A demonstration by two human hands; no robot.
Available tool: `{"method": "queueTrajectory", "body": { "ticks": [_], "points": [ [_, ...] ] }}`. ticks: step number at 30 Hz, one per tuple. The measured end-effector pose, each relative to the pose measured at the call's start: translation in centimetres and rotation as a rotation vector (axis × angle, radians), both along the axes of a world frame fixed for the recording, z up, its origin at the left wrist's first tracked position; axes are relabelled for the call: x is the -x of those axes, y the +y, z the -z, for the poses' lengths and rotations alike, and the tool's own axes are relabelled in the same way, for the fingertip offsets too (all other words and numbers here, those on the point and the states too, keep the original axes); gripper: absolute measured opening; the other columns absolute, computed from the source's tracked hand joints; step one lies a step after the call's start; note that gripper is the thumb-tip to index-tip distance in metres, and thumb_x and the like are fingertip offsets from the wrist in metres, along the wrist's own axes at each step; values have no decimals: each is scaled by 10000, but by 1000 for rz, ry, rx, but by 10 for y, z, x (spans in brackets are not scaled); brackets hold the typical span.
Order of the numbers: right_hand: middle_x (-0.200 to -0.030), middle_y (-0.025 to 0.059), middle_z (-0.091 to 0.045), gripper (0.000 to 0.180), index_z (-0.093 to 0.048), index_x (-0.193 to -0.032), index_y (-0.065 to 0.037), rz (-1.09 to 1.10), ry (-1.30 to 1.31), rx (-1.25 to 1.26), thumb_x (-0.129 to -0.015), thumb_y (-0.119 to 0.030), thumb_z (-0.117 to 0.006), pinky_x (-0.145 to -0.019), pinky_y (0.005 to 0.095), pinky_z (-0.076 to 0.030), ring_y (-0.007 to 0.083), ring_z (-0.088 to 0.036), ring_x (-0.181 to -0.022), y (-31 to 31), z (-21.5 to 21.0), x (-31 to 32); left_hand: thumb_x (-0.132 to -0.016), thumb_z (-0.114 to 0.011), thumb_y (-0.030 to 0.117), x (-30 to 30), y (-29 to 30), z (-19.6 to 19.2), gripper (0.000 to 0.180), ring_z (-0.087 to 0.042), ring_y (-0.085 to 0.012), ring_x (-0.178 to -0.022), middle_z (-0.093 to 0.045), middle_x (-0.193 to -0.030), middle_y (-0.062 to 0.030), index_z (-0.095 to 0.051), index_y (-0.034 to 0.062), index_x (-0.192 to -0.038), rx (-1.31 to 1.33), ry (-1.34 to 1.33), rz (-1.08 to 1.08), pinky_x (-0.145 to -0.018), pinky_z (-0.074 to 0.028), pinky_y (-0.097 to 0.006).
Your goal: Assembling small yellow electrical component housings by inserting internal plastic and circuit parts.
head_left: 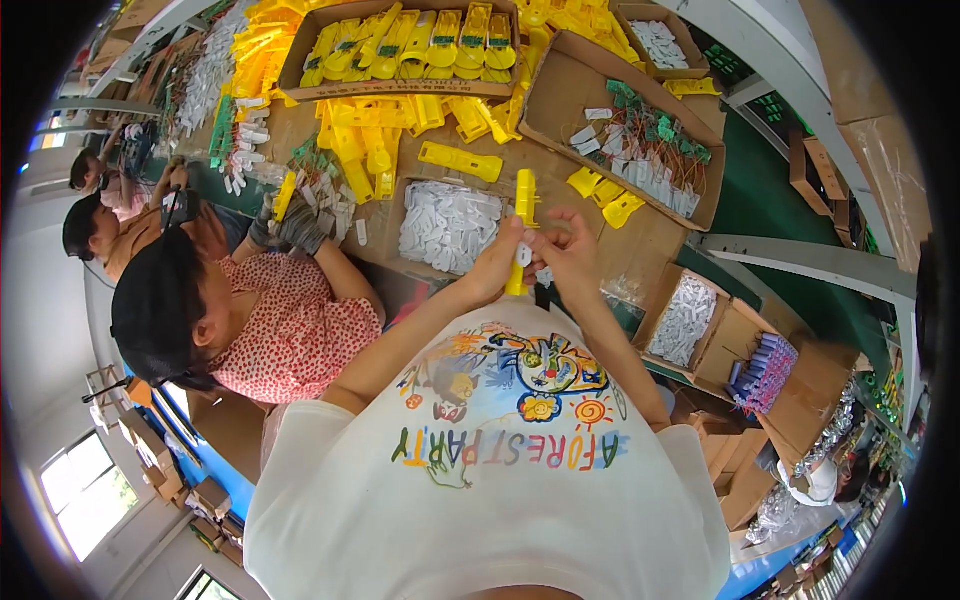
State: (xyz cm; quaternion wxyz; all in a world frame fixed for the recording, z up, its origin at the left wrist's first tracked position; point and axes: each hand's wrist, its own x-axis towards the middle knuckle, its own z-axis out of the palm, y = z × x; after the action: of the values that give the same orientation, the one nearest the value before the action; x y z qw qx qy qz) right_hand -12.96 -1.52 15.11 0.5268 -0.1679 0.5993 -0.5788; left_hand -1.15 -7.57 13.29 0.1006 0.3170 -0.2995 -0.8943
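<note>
In the head view, my left hand point(494, 266) was closed round a slim yellow casing point(526, 198), which pointed away from me in front of my shirt, just beyond the table's near edge. My right hand point(572, 262) met it from the other side, thumb and forefinger drawn in near the middle, outer fingers loosely curled; whether they pinched it or only touched, I couldn't tell. A small white piece point(524, 254) showed against the casing, between my hands.

I judged this casing part-way done, as I saw no wired board in it. The casings lined up in the long carton point(400, 91) seemed further along, with green boards and wires on them. Plenty looked left: loose yellow casings point(360, 130) around that carton, a heap of white pieces point(450, 228) just left of my hands, and tangled green boards point(660, 125) in the wide box to the right.

My fingers hid the casing's middle, so I couldn't make out how the white piece sat, or whether it was fixed.
</note>
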Motion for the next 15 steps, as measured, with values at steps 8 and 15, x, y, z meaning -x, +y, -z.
{"method": "queueTrajectory", "body": {
  "ticks": [8, 15],
  "points": [
    [-792, 110, -628, 168, -587, -979, -73, 157, 1140, 82, -813, -92, -597, -655, 343, -488, 274, -626, -744, -112, 63, 147, -968, -290, 457, -26, -26, -4, 478, -555, -208, -823, -562, -1009, -73, -425, 103, -1259, -237, 273, -323, -732, -482, -346],
    [-1101, 114, -562, 312, -622, -1033, -146, -132, 1711, -162, -726, -90, -640, -920, 451, -403, 333, -427, -1160, -145, 106, 238, -975, -225, 467, -44, -28, -18, 508, -525, -211, -741, -549, -1117, -101, -395, 110, -1294, -232, 142, -274, -695, -465, -363]
  ]
}}
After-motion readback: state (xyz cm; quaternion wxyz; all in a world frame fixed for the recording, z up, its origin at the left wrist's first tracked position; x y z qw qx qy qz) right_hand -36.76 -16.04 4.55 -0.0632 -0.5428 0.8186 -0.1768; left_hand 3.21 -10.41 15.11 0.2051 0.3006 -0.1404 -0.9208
